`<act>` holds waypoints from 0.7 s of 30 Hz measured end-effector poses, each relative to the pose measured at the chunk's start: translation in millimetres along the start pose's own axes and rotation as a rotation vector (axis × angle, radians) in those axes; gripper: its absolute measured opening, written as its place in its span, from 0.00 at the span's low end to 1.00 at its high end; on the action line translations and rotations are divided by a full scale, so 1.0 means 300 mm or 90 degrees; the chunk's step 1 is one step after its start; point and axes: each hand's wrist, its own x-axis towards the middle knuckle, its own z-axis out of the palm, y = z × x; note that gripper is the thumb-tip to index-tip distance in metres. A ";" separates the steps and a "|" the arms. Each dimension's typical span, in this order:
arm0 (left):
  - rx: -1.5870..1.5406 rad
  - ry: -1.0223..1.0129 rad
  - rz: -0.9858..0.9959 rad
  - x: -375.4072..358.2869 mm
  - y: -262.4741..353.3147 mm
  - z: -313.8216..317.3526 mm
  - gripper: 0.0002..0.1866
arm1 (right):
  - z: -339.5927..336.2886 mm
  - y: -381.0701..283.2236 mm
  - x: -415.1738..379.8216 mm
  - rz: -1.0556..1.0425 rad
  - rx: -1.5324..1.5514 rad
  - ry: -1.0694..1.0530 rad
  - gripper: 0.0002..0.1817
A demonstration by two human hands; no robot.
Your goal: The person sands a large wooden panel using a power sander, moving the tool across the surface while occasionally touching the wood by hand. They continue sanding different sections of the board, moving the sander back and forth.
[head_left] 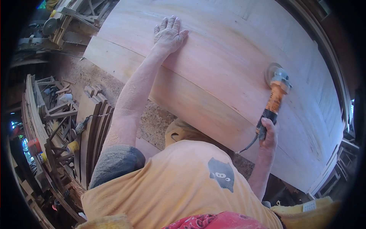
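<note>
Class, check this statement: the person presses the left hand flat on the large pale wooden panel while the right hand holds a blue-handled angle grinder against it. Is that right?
Not quite. The head view shows that the angle grinder has an orange handle, not a blue one. The rest stands: the left hand lies flat on the large pale wooden panel, and the right hand holds the grinder with its disc against the wood.

bright even daylight, soft shadows, strong fisheye warp, dark vignetted corners

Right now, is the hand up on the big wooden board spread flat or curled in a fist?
Spread flat. The left hand lies palm-down on the wooden board, fingers stretched out and slightly apart.
</note>
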 end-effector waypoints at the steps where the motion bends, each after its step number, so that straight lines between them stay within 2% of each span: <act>1: 0.010 0.009 0.005 -0.001 0.002 0.004 0.41 | 0.022 -0.002 0.005 0.020 -0.023 -0.013 0.19; 4: -0.022 0.010 0.079 -0.061 -0.001 0.008 0.43 | 0.094 0.019 0.028 0.043 -0.054 -0.061 0.20; 7: -0.024 0.012 0.089 -0.136 0.060 -0.024 0.43 | 0.140 0.001 0.019 0.034 -0.056 -0.066 0.22; 10: -0.036 -0.011 0.026 -0.120 0.047 -0.060 0.41 | 0.150 -0.018 0.024 0.029 -0.059 -0.074 0.21; 13: -0.023 0.066 -0.016 -0.081 0.007 -0.029 0.38 | 0.178 -0.007 0.018 0.050 -0.075 -0.083 0.21; 16: -0.042 0.108 0.007 -0.104 0.048 -0.047 0.31 | 0.247 -0.003 0.012 0.037 -0.073 -0.069 0.19; 18: -0.293 0.078 0.041 -0.226 0.181 -0.130 0.23 | 0.270 -0.009 -0.009 0.032 -0.074 -0.079 0.19; 20: -0.411 0.011 0.172 -0.326 0.317 -0.146 0.18 | 0.292 -0.022 -0.024 0.041 -0.083 -0.114 0.19; 21: -0.552 -0.124 0.133 -0.378 0.371 -0.205 0.18 | 0.328 -0.006 -0.030 0.048 -0.084 -0.121 0.19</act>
